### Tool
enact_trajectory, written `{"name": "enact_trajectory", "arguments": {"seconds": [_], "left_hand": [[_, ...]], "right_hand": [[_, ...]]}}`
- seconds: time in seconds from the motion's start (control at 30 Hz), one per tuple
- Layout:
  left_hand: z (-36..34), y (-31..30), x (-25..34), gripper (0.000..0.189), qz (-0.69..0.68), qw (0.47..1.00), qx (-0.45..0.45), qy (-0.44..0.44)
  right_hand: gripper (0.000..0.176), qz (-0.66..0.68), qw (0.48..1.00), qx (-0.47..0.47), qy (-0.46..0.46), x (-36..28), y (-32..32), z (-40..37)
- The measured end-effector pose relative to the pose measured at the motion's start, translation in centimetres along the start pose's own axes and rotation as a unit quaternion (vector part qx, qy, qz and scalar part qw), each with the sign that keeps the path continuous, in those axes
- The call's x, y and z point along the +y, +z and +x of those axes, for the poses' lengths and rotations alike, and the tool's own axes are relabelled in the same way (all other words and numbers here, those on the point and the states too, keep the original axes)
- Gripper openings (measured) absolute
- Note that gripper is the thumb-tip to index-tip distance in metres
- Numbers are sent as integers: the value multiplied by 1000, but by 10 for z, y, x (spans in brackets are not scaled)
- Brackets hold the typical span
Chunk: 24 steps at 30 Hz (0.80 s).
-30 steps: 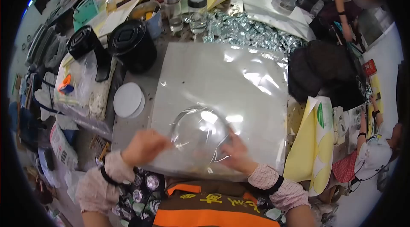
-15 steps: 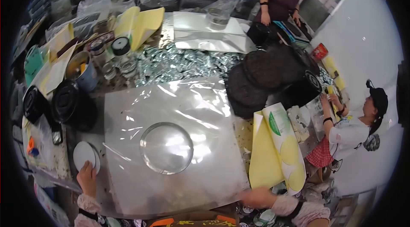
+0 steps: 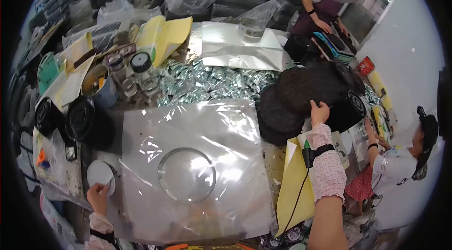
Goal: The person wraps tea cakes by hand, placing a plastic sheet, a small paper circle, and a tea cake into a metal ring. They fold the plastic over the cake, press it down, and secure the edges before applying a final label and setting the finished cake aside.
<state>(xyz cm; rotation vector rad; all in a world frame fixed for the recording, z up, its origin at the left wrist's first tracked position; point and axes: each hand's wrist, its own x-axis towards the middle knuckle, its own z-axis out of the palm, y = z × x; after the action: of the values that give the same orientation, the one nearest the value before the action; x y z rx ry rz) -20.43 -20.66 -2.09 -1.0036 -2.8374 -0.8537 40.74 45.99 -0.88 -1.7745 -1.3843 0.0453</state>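
My left hand (image 3: 97, 198) is at the lower left, its fingers closed on the near edge of a white round disc (image 3: 99, 172). Another pale disc shows partly beneath that one. My right hand (image 3: 320, 112) reaches forward over the near side of a pile of dark round fibrous pads (image 3: 306, 91). Its fingers are curled together at the pile; whatever they pinch is too small to make out. Between my hands lies a large clear plastic sheet (image 3: 141, 156), with a transparent ring (image 3: 162, 174) on or under it.
Yellow backing sheets (image 3: 289, 184) lie under my right forearm, where a cable hangs. Shredded foil (image 3: 212, 80) covers the table behind the plastic. Black tubs (image 3: 87, 120) and glass jars (image 3: 141, 69) stand left. Two people work at the right; one's hand (image 3: 369, 130) is near.
My right hand has left the plastic sheet's near right corner and moved forward to the dark pads. My left hand stays at the white discs. The whole view has shifted slightly.
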Motion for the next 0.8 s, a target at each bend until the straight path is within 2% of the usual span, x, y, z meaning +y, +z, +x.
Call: {"name": "enact_trajectory", "arguments": {"seconds": [0.07, 0.1, 0.13, 0.17, 0.2, 0.23, 0.27, 0.3, 0.37, 0.4, 0.5, 0.53, 0.57, 0.63, 0.67, 0.7, 0.73, 0.77, 0.8], "left_hand": [[1, 0, -18, 18, -49, 999, -12, -21], [2, -4, -17, 17, -97, 995, -20, -12], [3, -9, -8, 13, -110, 992, -31, -53], [0, -13, 24, 10, -120, 993, 12, -21], [-4, -11, 64, 5, -125, 990, 53, 27], [-7, -11, 110, 3, -116, 983, 55, 132], [-13, -8, 151, 7, -109, 965, 56, 232], [-16, 4, 174, 10, -112, 939, 20, 324], [-21, 41, 216, 19, -152, 876, -79, 451], [-26, 64, 224, 21, -105, 863, -121, 480], [-39, 90, 226, 20, -122, 866, -165, 455], [-39, 84, 224, 19, -162, 863, -148, 456], [-39, 77, 217, 19, -165, 854, -152, 470], [-39, 58, 195, 21, -169, 837, -159, 495], [-40, 48, 183, 20, -168, 854, -163, 465], [-41, 38, 170, 20, -167, 869, -166, 435], [-36, 26, 160, 20, -167, 882, -169, 406], [-23, 12, 153, 16, -140, 899, -116, 399], [-5, -2, 147, 13, -115, 912, -64, 389]], "right_hand": [[53, -20, 996, 42, -76, -3, -5, 1], [52, 39, 995, 56, -70, -2, -2, 5], [52, 93, 992, 67, -49, -4, -2, 7], [54, 215, 973, 76, -30, 1, 3, 12], [53, 347, 937, 18, 30, -2, -2, 11], [53, 438, 895, -33, 84, -44, -32, -18], [51, 458, 880, -57, 114, -64, -42, -38], [50, 477, 864, -81, 140, -81, -49, -55], [43, 474, 840, -195, 179, -116, -65, -110], [42, 471, 830, -242, 173, -130, -70, -138], [41, 490, 785, -364, 105, -164, -81, -235], [43, 534, 688, -448, 203, -182, -96, -258], [43, 484, 689, -490, 226, -173, -93, -280], [41, 457, 669, -545, 217, -186, -102, -321], [39, 447, 693, -547, 146, -171, -85, -343], [39, 395, 765, -508, 32, -172, -85, -359], [41, 335, 809, -482, -29, -167, -84, -368], [43, 270, 846, -451, -89, -165, -82, -374], [44, 268, 845, -456, -79, -167, -80, -374]]}}
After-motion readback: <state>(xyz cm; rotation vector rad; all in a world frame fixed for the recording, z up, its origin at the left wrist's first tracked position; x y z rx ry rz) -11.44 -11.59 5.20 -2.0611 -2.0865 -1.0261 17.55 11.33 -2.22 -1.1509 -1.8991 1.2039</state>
